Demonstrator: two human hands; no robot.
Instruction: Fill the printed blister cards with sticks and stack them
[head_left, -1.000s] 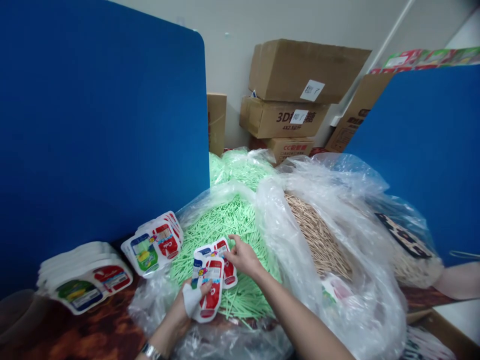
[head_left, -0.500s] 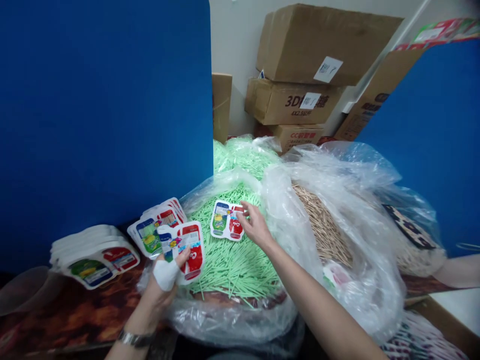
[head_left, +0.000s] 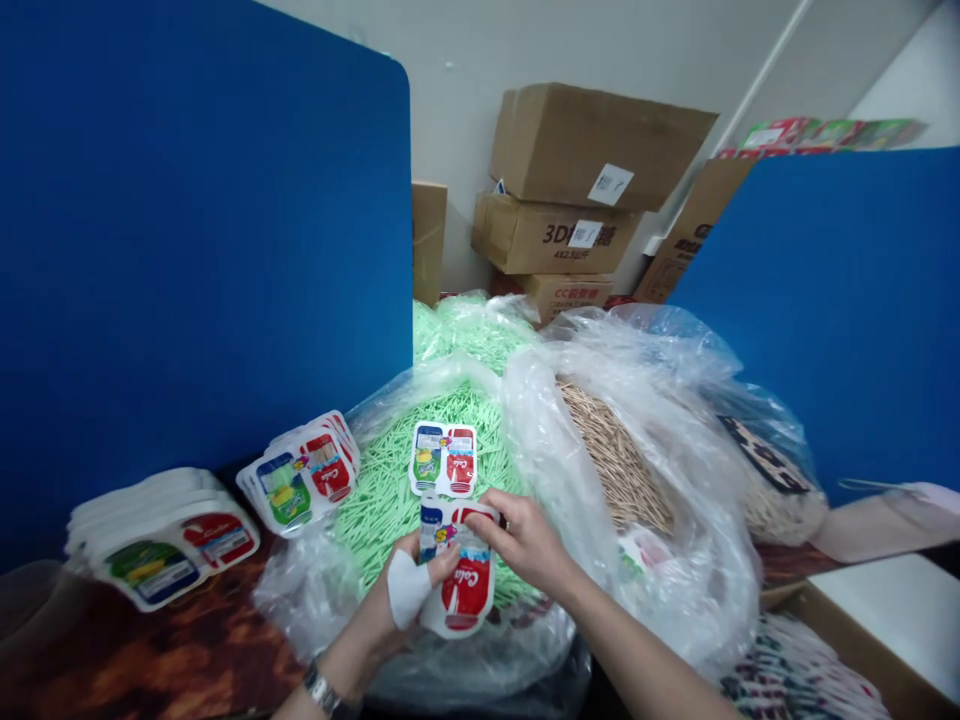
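Observation:
In my left hand [head_left: 409, 590], which has a white wrap round it and a watch at the wrist, is a printed packaging card [head_left: 466, 590] with a red "Cola" half and a blue half. The fingers of my right hand [head_left: 517, 535] pinch that card's upper right edge. Just beyond, a similar card [head_left: 444, 460] lies on a heap of thin green sticks [head_left: 420, 420] in an open clear plastic bag. To the left sits a small pile of such cards [head_left: 304, 475], and farther left a taller stack [head_left: 169, 545].
A clear bag of brown sticks [head_left: 619, 460] stands right of the green ones. Cardboard boxes [head_left: 577, 235] are piled behind. Blue partitions [head_left: 202, 230] rise on both sides. An open carton [head_left: 847, 620] is at the lower right.
My left hand has brought its card rightward, in front of the green sticks. My right hand has left the card on the sticks and come down to the held card. The view has shifted.

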